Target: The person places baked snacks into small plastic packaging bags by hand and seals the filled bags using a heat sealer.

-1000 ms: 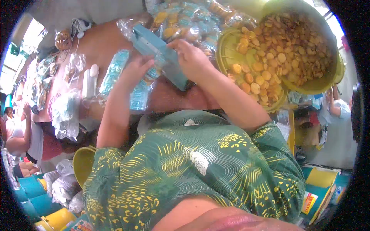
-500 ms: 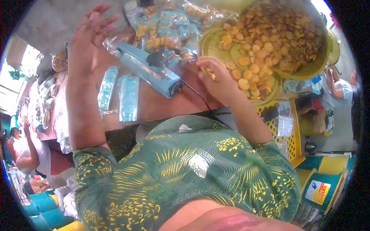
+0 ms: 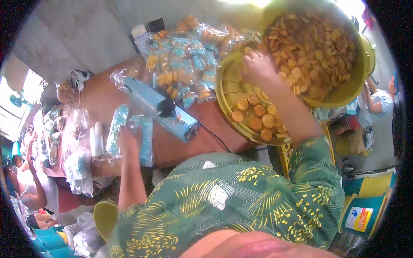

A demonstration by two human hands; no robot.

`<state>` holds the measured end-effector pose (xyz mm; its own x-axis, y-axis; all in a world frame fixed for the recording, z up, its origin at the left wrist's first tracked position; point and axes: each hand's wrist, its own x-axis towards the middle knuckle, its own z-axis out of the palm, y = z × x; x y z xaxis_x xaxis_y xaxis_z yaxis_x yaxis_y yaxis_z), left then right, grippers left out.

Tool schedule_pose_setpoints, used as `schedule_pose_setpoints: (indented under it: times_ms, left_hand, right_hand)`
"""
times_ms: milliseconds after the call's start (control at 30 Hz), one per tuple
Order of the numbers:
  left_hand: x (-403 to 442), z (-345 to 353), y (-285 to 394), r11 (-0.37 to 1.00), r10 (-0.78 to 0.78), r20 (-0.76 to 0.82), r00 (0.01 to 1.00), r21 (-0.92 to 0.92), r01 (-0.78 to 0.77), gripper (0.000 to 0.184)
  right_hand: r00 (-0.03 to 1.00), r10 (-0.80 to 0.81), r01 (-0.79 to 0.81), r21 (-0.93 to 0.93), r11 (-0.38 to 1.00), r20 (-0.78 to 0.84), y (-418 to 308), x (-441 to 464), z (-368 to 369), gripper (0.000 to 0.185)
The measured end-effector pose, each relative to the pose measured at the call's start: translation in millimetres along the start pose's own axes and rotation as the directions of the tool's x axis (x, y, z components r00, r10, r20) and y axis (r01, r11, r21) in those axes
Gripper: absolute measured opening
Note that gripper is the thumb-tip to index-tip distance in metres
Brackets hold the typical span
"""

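My left hand [image 3: 129, 139] is at the printed plastic bags [image 3: 146, 139] on the brown table; its fingers are smeared and hard to make out. My right hand [image 3: 259, 68] reaches over the yellow-green tray [image 3: 224, 88], beside round biscuits [image 3: 267, 120]; its fingers are blurred, and whether they hold anything is unclear. A large tub [image 3: 365, 69] full of biscuits leans over the tray's right side. Between my hands lies a blue sealing device [image 3: 150, 101] with a black round part and a cord. Filled biscuit packets [image 3: 180, 64] are heaped behind it.
Clear plastic bags [image 3: 79, 172] hang over the table's [image 3: 103, 90] left front edge. A dark phone-like object [image 3: 156, 25] is behind the packets. One person [image 3: 32, 185] is at the far left, another [image 3: 378, 101] at the right. A yellow crate stands below the tray.
My left hand has come down from the raised position to the printed bags. My right hand has moved from beside the device to over the tray. More of the tray's bottom shows between the biscuits.
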<state>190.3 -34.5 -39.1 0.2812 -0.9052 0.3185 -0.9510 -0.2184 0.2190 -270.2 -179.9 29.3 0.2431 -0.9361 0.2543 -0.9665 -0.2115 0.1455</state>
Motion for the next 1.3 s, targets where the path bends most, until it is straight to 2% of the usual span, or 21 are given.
schedule_pose_setpoints:
  times_ms: [100, 200, 233, 333, 367, 400, 567, 700, 800, 833, 867, 933, 967, 1000, 1033, 1067, 1100, 1133, 1200, 1233, 1300]
  left_hand:
    - [1.6, 8.2, -1.6, 0.994, -0.014, 0.014, 1.000, -0.107, 0.015, 0.038]
    - [-1.2, 9.5, -3.9, 0.989, -0.002, -0.036, 0.999, -0.149, -0.003, 0.037]
    - [-0.6, 9.1, -4.1, 0.978, -0.015, -0.046, 0.999, -0.206, 0.005, 0.038]
    - [-0.1, 8.1, -8.0, 0.975, 0.003, -0.071, 0.997, -0.219, -0.019, 0.036]
    - [-0.4, 10.5, -9.1, 0.973, 0.023, -0.114, 0.993, -0.226, -0.049, 0.030]
    - [-0.4, 11.5, -10.2, 0.974, 0.013, -0.107, 0.994, -0.222, -0.037, 0.029]
    - [-1.7, -4.2, 4.5, 0.982, -0.014, -0.019, 1.000, -0.190, 0.010, 0.020]
    - [-1.3, -0.4, -1.6, 0.954, 0.050, -0.121, 0.991, -0.288, -0.083, 0.016]
    - [2.1, 15.5, -16.9, 0.932, -0.003, -0.193, 0.981, -0.356, -0.067, 0.018]
    - [3.7, 15.4, -21.4, 0.956, -0.054, -0.146, 0.988, -0.292, 0.009, 0.016]
    - [4.1, 2.5, -14.0, 0.848, -0.200, -0.046, 0.979, -0.508, 0.150, 0.015]
    - [5.5, -28.3, 3.8, 0.452, -0.392, 0.244, 0.887, -0.789, 0.417, 0.014]
    - [14.0, -11.3, -22.8, 0.626, -0.312, -0.017, 0.950, -0.756, 0.191, 0.012]
    - [22.2, 5.9, -48.6, 0.760, -0.179, -0.265, 0.947, -0.648, -0.038, 0.010]
    - [25.0, -8.0, -35.4, 0.664, -0.246, -0.298, 0.922, -0.745, -0.063, 0.009]
    - [27.8, -35.7, -15.1, 0.557, -0.320, -0.319, 0.892, -0.825, -0.096, 0.008]
    - [24.9, -58.9, 8.1, 0.502, -0.320, -0.372, 0.871, -0.846, -0.177, 0.006]
    - [19.5, -82.0, 31.1, 0.446, -0.325, -0.424, 0.845, -0.857, -0.258, 0.006]
    - [9.8, -93.2, 48.9, 0.589, -0.222, -0.432, 0.874, -0.774, -0.233, 0.024]
    - [6.0, -76.4, 48.5, 0.672, -0.107, -0.501, 0.859, -0.673, -0.309, 0.025]
    - [-3.8, -69.9, 72.2, 0.629, 0.147, -0.518, 0.842, -0.608, -0.484, 0.021]
  right_hand:
    - [0.990, 0.071, -0.047, -0.190, 0.981, 0.120, 19.1, 76.7, 29.8, 0.039]
    - [0.924, 0.153, -0.119, -0.116, 0.986, 0.351, 34.9, 133.7, 41.5, 0.040]
    - [0.914, 0.202, -0.202, -0.038, 0.979, 0.352, 39.4, 142.8, 46.7, 0.043]
    - [0.889, 0.217, -0.181, -0.127, 0.975, 0.404, 37.1, 152.2, 46.1, 0.037]
    - [0.895, 0.158, -0.122, -0.111, 0.986, 0.417, 39.6, 153.8, 47.8, 0.038]
    - [0.897, 0.099, -0.064, -0.094, 0.994, 0.431, 43.6, 153.1, 49.8, 0.039]
    - [0.887, 0.107, -0.089, -0.060, 0.994, 0.450, 42.1, 141.4, 55.1, 0.036]
    - [0.899, 0.113, -0.164, 0.086, 0.983, 0.423, 42.8, 114.1, 51.0, 0.034]
    - [0.906, 0.141, -0.299, 0.369, 0.880, 0.398, 49.7, 84.8, 36.8, 0.032]
    - [0.907, 0.144, -0.330, 0.458, 0.825, 0.395, 49.6, 72.6, 31.8, 0.032]
    - [0.907, 0.148, -0.359, 0.542, 0.760, 0.393, 47.5, 60.6, 25.9, 0.031]
    - [0.907, 0.158, -0.393, 0.650, 0.651, 0.390, 41.6, 33.4, 16.3, 0.030]
    - [0.920, 0.159, -0.368, 0.653, 0.661, 0.358, 37.0, 17.7, 12.4, 0.030]
    - [0.928, 0.166, -0.355, 0.655, 0.667, 0.334, 31.7, 2.0, 10.9, 0.029]
    - [0.956, 0.137, -0.276, 0.634, 0.722, 0.260, 25.9, -15.6, 9.0, 0.029]
    - [0.993, 0.031, -0.085, 0.505, 0.859, 0.115, 24.7, -31.4, 16.1, 0.028]
    - [0.992, -0.108, 0.123, 0.525, 0.842, -0.060, 30.8, -46.3, 31.2, 0.030]
    - [0.997, -0.076, 0.067, 0.520, 0.851, -0.003, 24.1, -59.5, 28.3, 0.031]
    - [0.995, -0.014, -0.039, 0.504, 0.863, 0.102, 3.9, -83.1, 15.7, 0.034]
    - [0.992, -0.035, -0.030, 0.482, 0.876, 0.125, 2.9, -90.2, 14.3, 0.040]
    - [0.993, -0.011, 0.077, 0.589, 0.804, -0.116, -5.2, -104.4, 6.6, 0.040]
